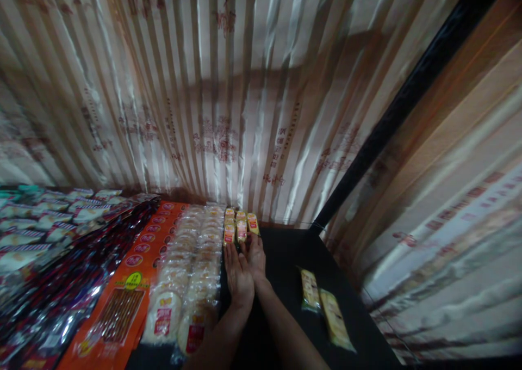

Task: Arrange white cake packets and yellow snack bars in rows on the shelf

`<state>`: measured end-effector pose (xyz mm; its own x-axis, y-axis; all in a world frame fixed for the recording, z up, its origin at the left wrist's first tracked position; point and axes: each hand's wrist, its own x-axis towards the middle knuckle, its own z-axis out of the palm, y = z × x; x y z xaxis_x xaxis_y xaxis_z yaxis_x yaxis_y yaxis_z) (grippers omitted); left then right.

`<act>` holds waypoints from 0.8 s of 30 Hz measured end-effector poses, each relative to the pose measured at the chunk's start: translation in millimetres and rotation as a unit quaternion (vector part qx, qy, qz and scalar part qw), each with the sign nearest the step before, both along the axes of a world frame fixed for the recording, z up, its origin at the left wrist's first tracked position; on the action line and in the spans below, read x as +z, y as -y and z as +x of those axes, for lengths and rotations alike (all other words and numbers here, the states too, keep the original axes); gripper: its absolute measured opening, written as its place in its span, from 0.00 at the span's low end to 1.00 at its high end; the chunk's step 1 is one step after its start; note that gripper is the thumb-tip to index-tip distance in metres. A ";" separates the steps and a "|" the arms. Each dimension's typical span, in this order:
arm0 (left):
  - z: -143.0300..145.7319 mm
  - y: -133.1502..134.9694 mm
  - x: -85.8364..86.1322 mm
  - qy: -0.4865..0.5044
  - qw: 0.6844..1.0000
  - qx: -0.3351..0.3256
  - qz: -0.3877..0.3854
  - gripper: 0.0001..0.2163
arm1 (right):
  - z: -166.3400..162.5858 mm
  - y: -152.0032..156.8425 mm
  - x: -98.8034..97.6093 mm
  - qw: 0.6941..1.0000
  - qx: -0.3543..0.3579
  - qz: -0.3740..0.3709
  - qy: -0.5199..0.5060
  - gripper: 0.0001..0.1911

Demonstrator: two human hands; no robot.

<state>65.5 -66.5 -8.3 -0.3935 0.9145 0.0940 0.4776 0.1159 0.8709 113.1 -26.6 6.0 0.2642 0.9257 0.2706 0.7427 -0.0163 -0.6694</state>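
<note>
Small yellow snack packs with red-and-white labels (241, 229) stand in a short block at the back of the black surface. My left hand (238, 276) lies against the front of the block, its fingers stretched out and their tips touching the front packs. Close beside it, my right hand (256, 258) reaches to the block's right front corner with its fingers extended. The two hands touch near the wrists. Neither hand has a pack lifted; the fingertips partly cover the lower edges of the front packs.
Left of the hands run two rows of clear-wrapped round crackers (168, 288), then orange packets of brown sticks (122, 304), dark shiny packets (44, 288) and white packets (53, 217). Two loose yellowish packs (336, 318) lie on the black surface (281, 256) at right. Printed foil sheeting (228, 103) hangs behind.
</note>
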 end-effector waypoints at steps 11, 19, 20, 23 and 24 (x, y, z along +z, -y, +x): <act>-2.8 2.3 7.5 0.014 1.000 -0.003 -0.004 0.22 | 0.8 4.0 -3.6 0.999 -0.003 0.039 -0.035 0.14; -0.9 33.3 37.1 0.045 0.998 -0.020 -0.039 0.19 | 4.2 39.5 -2.0 0.996 0.002 0.034 -0.083 0.15; -1.4 41.3 43.9 0.042 0.997 -0.025 -0.056 0.19 | 3.9 46.7 0.2 0.996 0.003 0.028 -0.081 0.16; -4.7 67.9 61.5 0.042 0.994 -0.059 -0.088 0.18 | 2.1 72.3 6.3 0.997 0.013 0.003 -0.074 0.16; -5.8 77.0 65.0 0.044 0.992 -0.068 -0.097 0.18 | 1.2 81.9 7.9 0.997 0.019 -0.001 -0.071 0.17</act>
